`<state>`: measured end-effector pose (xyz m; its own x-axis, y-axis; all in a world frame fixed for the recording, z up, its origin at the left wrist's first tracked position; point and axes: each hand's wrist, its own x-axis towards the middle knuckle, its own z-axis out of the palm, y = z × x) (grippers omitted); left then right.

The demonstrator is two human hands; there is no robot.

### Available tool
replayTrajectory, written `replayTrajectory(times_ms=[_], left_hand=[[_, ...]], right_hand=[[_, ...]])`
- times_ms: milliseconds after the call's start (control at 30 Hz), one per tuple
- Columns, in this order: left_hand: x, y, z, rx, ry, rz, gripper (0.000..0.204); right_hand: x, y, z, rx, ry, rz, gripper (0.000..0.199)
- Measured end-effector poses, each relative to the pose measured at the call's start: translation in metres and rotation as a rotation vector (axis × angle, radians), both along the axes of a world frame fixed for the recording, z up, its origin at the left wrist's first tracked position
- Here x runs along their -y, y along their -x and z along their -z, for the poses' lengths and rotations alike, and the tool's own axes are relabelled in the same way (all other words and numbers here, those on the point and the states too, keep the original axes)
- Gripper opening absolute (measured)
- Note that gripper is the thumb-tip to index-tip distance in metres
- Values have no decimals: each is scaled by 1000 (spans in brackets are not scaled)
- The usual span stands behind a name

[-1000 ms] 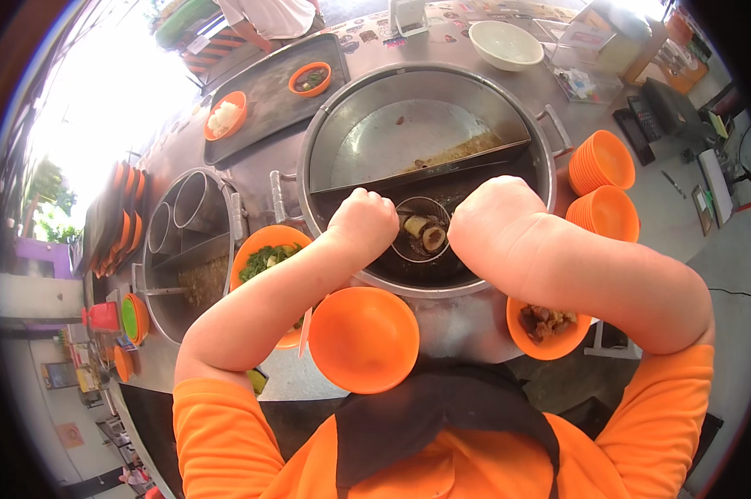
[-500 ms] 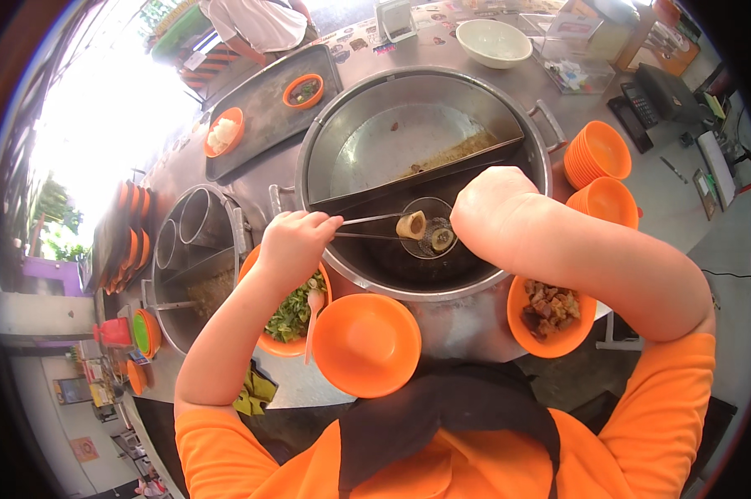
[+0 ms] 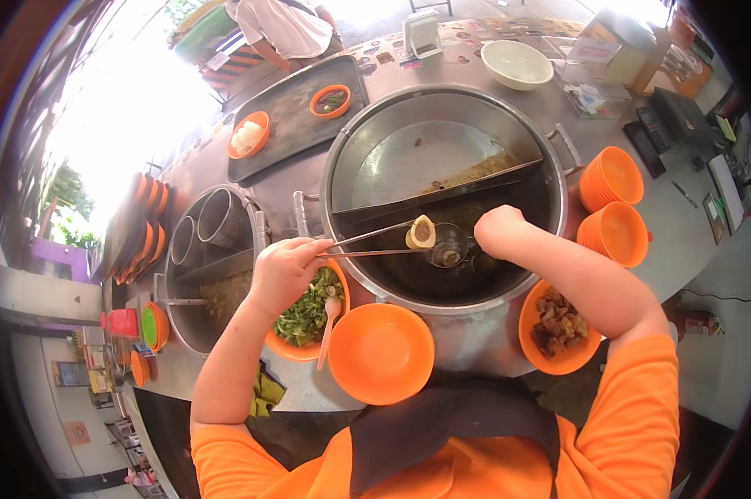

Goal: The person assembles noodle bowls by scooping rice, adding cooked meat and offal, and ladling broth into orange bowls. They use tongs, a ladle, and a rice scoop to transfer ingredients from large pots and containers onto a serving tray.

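Note:
My left hand (image 3: 290,270) is closed on long, thin metal tongs (image 3: 367,253) that reach over the dark broth in the front half of the round pot (image 3: 565,208). At their tips is a short, hollow-looking piece of bone (image 3: 423,233), its cut end facing up. My right hand (image 3: 500,232) is closed at the right over the broth, beside a wire strainer (image 3: 448,245); the handle is hidden behind the hand. Another pale piece lies in the strainer, low in the liquid. In front of the pot stands an orange bowl (image 3: 381,353) with nothing in it.
A bowl of chopped greens (image 3: 309,312) with a spoon (image 3: 329,328) stands left, a bowl of meat chunks (image 3: 561,324) right. Stacked orange bowls (image 3: 612,179) are beside the pot. A tray (image 3: 288,137) holds two small bowls; a smaller pot (image 3: 213,287) sits left. Someone (image 3: 284,33) is beyond the counter.
The bone piece has been lifted out of the strainer with the tongs. The strainer now sits lower in the broth. My right hand's arm is drawn in, and the whole view has shifted slightly.

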<state>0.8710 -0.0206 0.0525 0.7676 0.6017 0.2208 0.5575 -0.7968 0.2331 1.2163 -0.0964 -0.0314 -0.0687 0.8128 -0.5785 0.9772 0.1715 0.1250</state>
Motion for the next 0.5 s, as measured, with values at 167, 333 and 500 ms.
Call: replayTrajectory(times_ms=[167,333,500], left_hand=[[1,4,4,-25,-95,8,25],[-1,-2,13,-62,-172,26,26],[-6,-14,26,-66,-193,39,25]], right_hand=[[-9,4,49,5,-2,2,18],[-19,5,74,-32,81,106,20],[-23,7,79,-10,204,132,24]])
